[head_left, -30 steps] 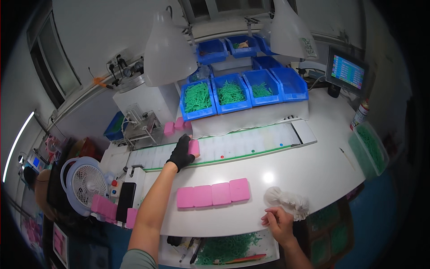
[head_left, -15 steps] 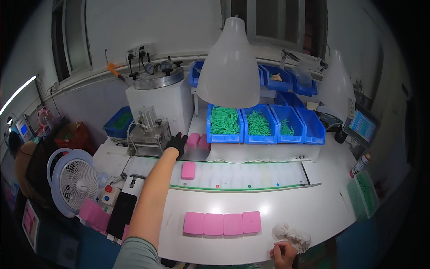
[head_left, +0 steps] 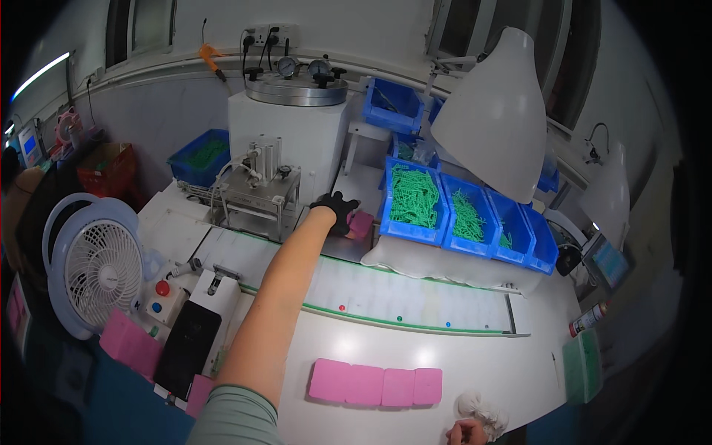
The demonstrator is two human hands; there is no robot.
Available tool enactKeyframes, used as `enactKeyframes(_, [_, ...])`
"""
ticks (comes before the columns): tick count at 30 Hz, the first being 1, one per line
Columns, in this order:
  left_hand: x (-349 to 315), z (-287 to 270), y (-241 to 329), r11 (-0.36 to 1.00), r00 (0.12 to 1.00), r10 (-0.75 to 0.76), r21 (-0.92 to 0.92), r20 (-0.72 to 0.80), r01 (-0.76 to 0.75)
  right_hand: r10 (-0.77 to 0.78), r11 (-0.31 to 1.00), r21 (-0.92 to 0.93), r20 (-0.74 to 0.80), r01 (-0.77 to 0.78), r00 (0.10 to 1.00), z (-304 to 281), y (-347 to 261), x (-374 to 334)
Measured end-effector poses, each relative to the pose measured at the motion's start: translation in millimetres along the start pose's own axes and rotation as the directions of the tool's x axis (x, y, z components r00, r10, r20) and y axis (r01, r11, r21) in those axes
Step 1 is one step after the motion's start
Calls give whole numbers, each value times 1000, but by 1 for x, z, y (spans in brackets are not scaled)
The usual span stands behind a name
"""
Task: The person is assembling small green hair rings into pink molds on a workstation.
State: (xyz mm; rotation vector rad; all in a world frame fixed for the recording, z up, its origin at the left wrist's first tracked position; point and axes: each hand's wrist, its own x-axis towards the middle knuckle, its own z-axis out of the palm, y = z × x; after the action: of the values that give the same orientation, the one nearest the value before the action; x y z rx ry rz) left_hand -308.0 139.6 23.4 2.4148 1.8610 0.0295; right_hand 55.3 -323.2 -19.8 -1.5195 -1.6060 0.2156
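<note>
My left hand (head_left: pixel 337 212), in a black glove, reaches over the far side of the white belt. Its fingers are spread beside a pink block (head_left: pixel 361 225), left of the blue bins. Whether the palm touches the block is hidden. Near the bottom edge my bare right hand (head_left: pixel 466 432) has curled fingers, partly cut off by the frame. It lies against a crumpled white cloth or glove (head_left: pixel 482 410); what it holds, if anything, cannot be seen. A row of several pink blocks (head_left: pixel 365 383) lies on the white table between my arms.
Blue bins of green pieces (head_left: pixel 414 196) stand behind the belt (head_left: pixel 415 293), under a white lamp shade (head_left: pixel 493 111). At left are a metal press fixture (head_left: pixel 259 189), a white pressure tank (head_left: pixel 289 133), a fan (head_left: pixel 104 267) and a button box (head_left: pixel 159 300). A green tub (head_left: pixel 582 367) stands right.
The head view has turned left. My left hand has moved right to the pink blocks by the bins. The pink block on the belt is now out of sight. My right hand sits lower in frame.
</note>
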Motion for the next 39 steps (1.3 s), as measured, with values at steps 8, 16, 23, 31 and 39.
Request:
enactKeyframes(8, [-9,-9,36,995,984,-94,-28,149,99,80,996,31,18,-81,997,3,5,-7])
enactKeyframes(16, [-11,-4,47,974,986,-129,-172,103,146,-10,1000,-14,6,10,1000,1,4,-3])
enactKeyframes(23, [-18,-15,2,996,978,-91,22,189,88,-53,999,-6,-11,53,999,0,8,0])
enactKeyframes(31, [-21,0,-10,991,994,-94,-93,51,99,-64,998,22,-27,65,998,2,-2,3])
enactKeyframes(39, [-57,-25,35,960,963,-263,87,-53,267,99,990,103,13,-100,995,2,19,-9])
